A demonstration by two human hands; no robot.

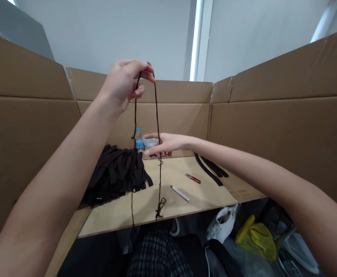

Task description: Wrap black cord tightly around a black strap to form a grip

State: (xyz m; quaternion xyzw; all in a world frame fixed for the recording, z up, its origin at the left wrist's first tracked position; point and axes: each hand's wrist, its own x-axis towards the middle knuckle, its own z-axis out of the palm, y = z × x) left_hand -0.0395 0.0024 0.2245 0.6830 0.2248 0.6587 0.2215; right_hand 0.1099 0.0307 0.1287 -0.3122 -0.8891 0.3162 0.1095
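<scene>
My left hand [128,82] is raised high over the table, its thumb and fingers pinched on a dark brown cord [157,111]. Two strands hang from the pinch, the left one reaching past the front edge of the table. Loose loops and a small tangle [159,207] end the right strand near that edge. Lower down, my right hand [164,144] reaches in from the right with thumb and fingers apart. One strand crosses in front of it; whether the two touch I cannot tell.
On the table [113,221] lie a pile of black straps [116,169], a white pen-like stick [180,193], red thread snips [193,178] and black strips [210,169]. A water bottle [139,143] stands behind. Cardboard walls [272,127] surround it; a yellow bag [256,238] is below right.
</scene>
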